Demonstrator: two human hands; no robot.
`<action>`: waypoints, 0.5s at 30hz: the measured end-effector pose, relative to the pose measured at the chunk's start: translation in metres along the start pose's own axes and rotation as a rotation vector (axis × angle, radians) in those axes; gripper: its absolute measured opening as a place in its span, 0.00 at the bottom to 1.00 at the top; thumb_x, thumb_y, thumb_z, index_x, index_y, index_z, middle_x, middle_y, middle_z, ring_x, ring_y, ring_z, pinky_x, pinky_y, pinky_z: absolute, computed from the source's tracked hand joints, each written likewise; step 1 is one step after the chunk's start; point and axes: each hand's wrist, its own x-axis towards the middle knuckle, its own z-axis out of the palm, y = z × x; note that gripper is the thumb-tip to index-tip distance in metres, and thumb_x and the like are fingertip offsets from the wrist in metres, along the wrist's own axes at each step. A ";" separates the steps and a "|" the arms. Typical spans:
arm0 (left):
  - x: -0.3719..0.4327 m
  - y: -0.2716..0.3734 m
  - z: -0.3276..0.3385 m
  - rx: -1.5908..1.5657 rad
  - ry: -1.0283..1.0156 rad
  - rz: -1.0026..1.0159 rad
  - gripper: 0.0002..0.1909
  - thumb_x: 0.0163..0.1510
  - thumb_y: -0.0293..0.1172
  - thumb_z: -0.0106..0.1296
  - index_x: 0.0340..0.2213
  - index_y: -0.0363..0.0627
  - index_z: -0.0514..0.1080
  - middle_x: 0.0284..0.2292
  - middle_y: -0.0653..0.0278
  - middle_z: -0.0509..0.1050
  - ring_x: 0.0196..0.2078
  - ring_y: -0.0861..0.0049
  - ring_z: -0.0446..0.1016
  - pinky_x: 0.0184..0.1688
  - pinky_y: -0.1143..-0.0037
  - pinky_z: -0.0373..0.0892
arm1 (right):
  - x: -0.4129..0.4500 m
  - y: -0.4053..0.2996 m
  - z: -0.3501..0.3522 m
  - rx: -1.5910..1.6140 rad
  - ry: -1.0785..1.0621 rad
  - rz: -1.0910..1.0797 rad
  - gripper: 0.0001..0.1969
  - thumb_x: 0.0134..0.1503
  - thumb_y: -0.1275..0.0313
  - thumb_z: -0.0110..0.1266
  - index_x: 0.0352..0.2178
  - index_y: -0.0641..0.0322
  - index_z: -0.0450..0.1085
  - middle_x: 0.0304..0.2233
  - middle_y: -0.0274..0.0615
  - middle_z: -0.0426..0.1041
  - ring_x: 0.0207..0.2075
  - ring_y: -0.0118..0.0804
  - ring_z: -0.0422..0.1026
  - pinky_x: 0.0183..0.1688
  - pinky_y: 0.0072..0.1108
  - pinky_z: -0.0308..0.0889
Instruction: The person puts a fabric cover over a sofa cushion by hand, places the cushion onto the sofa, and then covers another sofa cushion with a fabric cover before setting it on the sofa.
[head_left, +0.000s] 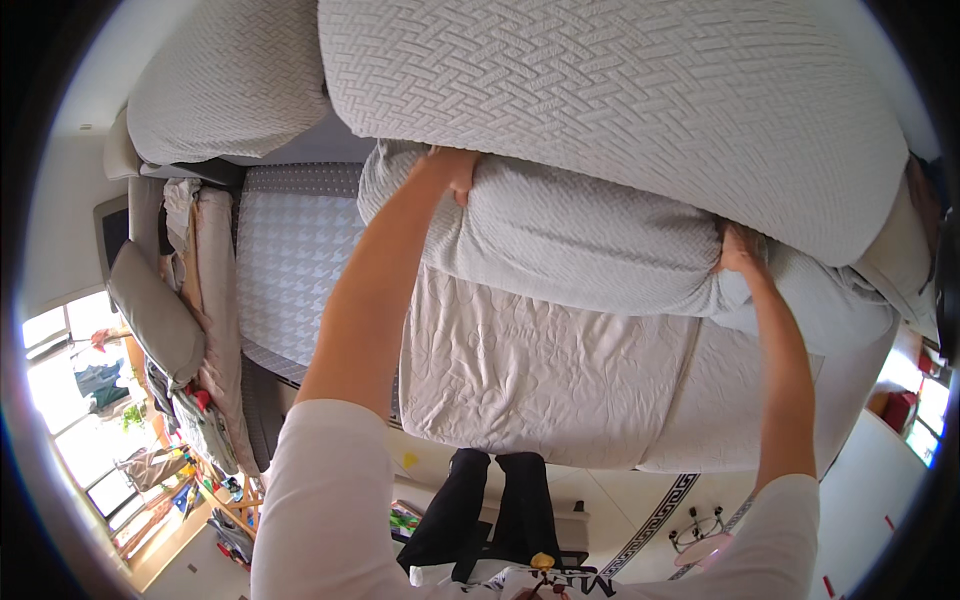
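Note:
A light grey textured fabric cover (570, 232) lies bunched along the back of a sofa seat, below a large backrest cushion (600, 112) in a woven-pattern cover. My left hand (456, 171) grips the cover near its left end, fingertips partly hidden beneath the cushion's lower edge. Farther right, my right hand (736, 247) grips the same cover, its fingers partly hidden in the fabric. In front of the bunched cover, a cream quilted seat pad (540, 367) shows wrinkles. To the left, a houndstooth-patterned seat surface (292, 262) is exposed.
Another covered cushion (225, 82) stands at upper left. A grey cushion (156, 315) and clothes lie on the left armrest (219, 300). A wheeled round stool (701, 547) stands on the tiled floor at lower right. A low bench or table is behind my legs.

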 end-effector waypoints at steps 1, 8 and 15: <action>0.008 -0.002 0.014 -0.008 0.077 0.018 0.44 0.18 0.31 0.65 0.44 0.42 0.60 0.45 0.56 0.61 0.50 0.63 0.56 0.50 0.73 0.55 | 0.010 -0.004 0.010 -0.068 -0.032 0.057 0.47 0.19 0.64 0.67 0.45 0.61 0.56 0.48 0.50 0.56 0.52 0.46 0.51 0.53 0.31 0.47; 0.025 -0.009 0.030 0.002 0.165 -0.006 0.47 0.17 0.33 0.65 0.46 0.46 0.58 0.46 0.58 0.61 0.50 0.64 0.56 0.50 0.71 0.53 | 0.031 -0.011 0.011 -0.030 -0.011 0.029 0.41 0.18 0.69 0.68 0.42 0.57 0.61 0.45 0.46 0.61 0.49 0.46 0.56 0.51 0.29 0.51; -0.043 0.025 0.121 0.131 1.219 0.045 0.25 0.39 0.23 0.43 0.43 0.52 0.60 0.45 0.63 0.58 0.49 0.70 0.55 0.50 0.56 0.48 | -0.054 -0.038 0.022 -0.290 0.608 0.332 0.21 0.49 0.72 0.39 0.48 0.52 0.53 0.48 0.39 0.52 0.51 0.40 0.50 0.47 0.37 0.49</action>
